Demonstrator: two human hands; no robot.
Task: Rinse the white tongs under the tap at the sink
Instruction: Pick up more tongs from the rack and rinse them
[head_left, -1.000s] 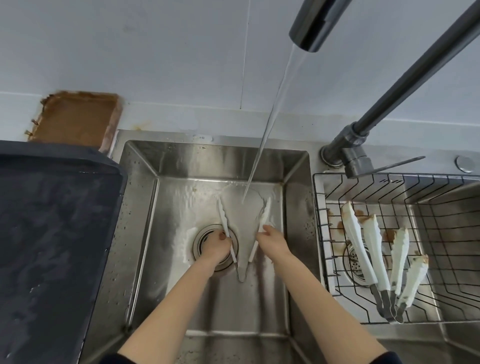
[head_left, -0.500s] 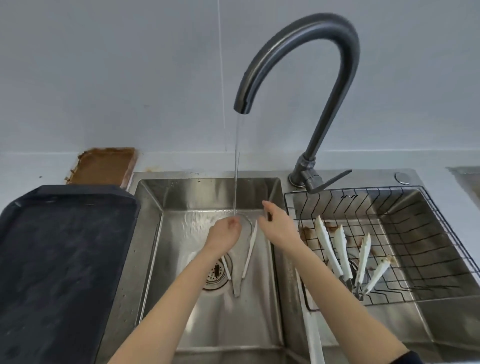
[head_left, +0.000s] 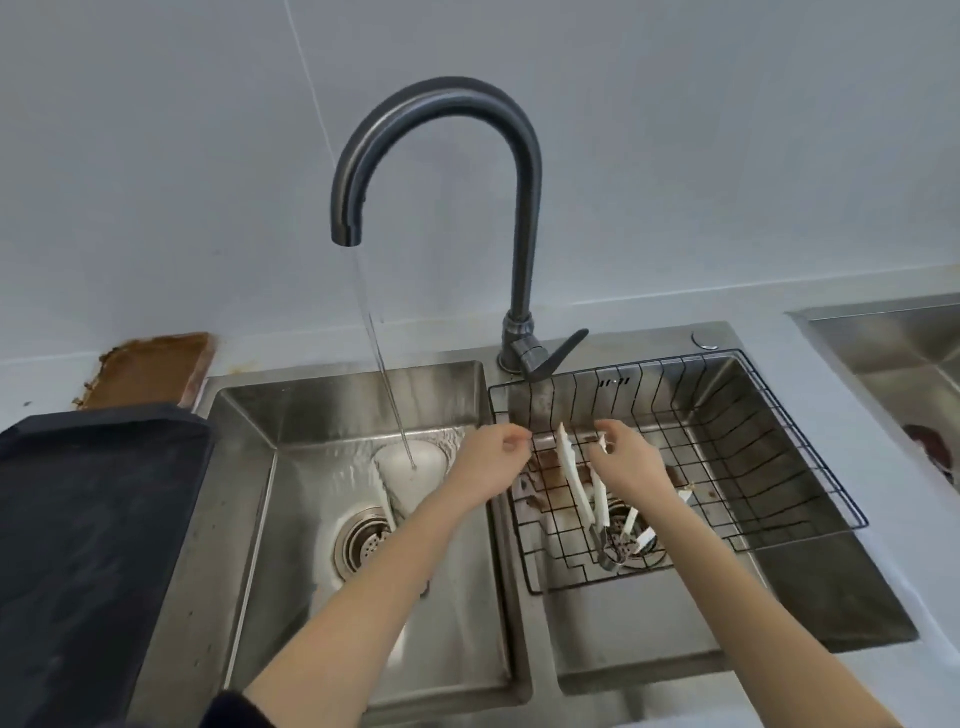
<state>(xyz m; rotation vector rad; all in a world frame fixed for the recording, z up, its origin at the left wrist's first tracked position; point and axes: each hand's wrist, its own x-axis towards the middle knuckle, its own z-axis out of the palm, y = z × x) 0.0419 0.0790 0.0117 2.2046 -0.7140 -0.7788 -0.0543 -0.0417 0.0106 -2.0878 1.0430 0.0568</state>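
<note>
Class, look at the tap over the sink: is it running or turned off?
Running. A thin stream of water falls from the tap spout into the left basin and splashes on its floor.
</note>
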